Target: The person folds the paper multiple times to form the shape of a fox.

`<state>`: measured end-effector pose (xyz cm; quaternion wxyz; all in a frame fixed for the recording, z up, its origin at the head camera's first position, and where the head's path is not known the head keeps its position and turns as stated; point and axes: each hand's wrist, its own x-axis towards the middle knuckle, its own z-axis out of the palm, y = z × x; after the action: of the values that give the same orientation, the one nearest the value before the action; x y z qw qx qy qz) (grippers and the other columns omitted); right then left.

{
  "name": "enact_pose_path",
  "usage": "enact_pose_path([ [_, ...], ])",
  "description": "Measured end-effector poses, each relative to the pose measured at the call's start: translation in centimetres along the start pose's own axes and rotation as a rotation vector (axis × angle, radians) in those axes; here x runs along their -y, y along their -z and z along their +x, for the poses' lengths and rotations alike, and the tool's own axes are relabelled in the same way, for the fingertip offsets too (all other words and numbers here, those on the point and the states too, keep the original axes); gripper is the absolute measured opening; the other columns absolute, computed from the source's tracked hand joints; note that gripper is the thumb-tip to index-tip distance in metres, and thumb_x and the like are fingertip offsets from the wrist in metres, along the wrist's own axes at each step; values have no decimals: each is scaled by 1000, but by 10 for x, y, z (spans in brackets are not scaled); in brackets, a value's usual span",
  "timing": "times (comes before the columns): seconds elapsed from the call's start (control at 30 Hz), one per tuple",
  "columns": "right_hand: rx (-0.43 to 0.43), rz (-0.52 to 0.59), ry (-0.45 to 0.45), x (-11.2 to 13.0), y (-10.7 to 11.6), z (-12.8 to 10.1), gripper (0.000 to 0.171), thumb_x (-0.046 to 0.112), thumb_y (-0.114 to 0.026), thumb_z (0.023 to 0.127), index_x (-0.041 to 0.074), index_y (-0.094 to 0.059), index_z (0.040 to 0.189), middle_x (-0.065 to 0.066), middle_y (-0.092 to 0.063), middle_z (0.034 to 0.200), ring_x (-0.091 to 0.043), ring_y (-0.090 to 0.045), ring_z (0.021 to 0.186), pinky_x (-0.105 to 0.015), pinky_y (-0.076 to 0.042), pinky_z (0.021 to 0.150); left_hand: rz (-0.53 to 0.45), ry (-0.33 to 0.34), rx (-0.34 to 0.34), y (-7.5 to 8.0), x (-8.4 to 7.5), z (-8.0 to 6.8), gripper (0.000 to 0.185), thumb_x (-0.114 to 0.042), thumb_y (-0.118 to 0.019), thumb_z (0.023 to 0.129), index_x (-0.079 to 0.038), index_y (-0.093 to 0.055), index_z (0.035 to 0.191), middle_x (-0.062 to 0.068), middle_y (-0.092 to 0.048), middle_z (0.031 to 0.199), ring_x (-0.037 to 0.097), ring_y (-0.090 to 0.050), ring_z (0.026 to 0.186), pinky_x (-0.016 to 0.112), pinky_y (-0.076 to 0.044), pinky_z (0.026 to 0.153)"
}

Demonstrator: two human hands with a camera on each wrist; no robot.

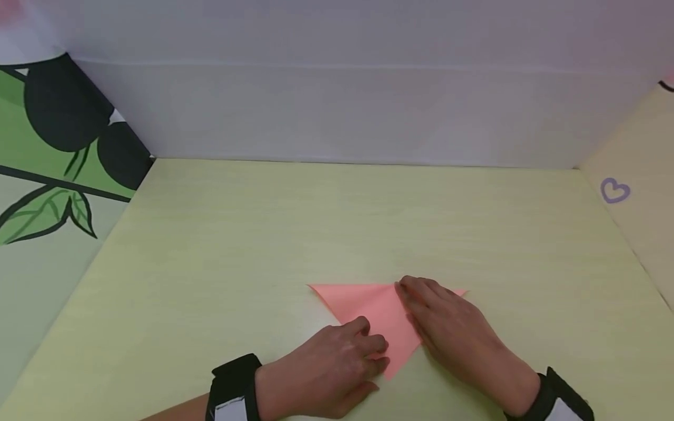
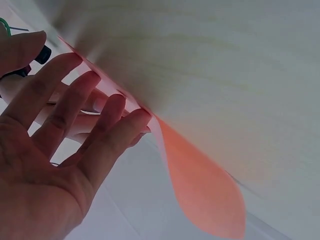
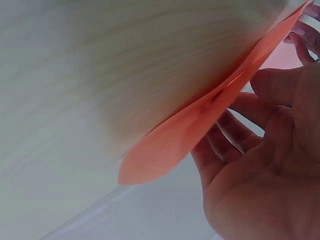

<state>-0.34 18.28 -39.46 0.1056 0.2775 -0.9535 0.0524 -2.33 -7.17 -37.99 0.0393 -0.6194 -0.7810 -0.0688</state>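
paper: pink paper (image 1: 368,310) folded into a triangle, lying flat on the table (image 1: 263,234), long edge away from me, tip pointing toward me. Sits near the front edge of the table, a bit right of middle.
my left hand: left hand (image 1: 337,368) rests palm down on the lower left part of the paper, near the tip. Fingers straight or only slightly bent, pressing down, not curled round anything. Fingertips touch the sheet; heel of the hand is on the table.
my right hand: right hand (image 1: 453,327) lies palm down over the right side of the paper, fingers stretched out toward the top middle of the triangle. Flat press, nothing pinched.
left wrist view: my fingers (image 2: 75,105) spread wide along the paper edge; pink paper (image 2: 200,185) bows off the table in a rounded flap next to them. The other hand's fingers show behind mine, blurry.
right wrist view: palm (image 3: 270,175) open, fingers straight against the underside of the pink paper (image 3: 175,140); the free corner curls away from the wood.
grip: both hands open and flat, holding the paper only by pressure.
hands to each other: close together, not touching in the head view, paper strip between them.
wrists: black straps (image 1: 234,386) on both.
surroundings: white wall (image 1: 342,105) at the back, side panel with green leaf print (image 1: 47,204) on the left, pale panel with a small purple heart (image 1: 614,190) on the right.
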Motion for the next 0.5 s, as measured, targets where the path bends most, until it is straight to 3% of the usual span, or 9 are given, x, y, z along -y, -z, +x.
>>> enact_pose_path([
  [0.2,-1,-69,11,-5,1,-4,53,14,-80,88,4,-64,138,-5,-55,137,-25,-56,124,-36,-58,68,-42,4,-24,-2,0,-1,12,-29,-74,86,-23,-64,83,-11,-46,81,11,-34,74,15,-22,54],
  [0.4,-27,-58,22,-12,2,-8,50,16,-76,88,3,-65,136,-8,-57,138,-30,-56,125,-41,-57,91,-67,19,-12,-1,1,-1,15,-33,-75,86,-24,-64,84,-12,-48,83,9,-34,74,14,-24,56],
  [0.5,-41,-38,13,-17,2,-11,43,25,-63,99,4,-65,137,-9,-57,140,-31,-55,127,-44,-53,98,-87,29,7,0,1,-2,14,-33,-75,88,-25,-64,87,-13,-47,83,8,-34,75,13,-25,55],
])
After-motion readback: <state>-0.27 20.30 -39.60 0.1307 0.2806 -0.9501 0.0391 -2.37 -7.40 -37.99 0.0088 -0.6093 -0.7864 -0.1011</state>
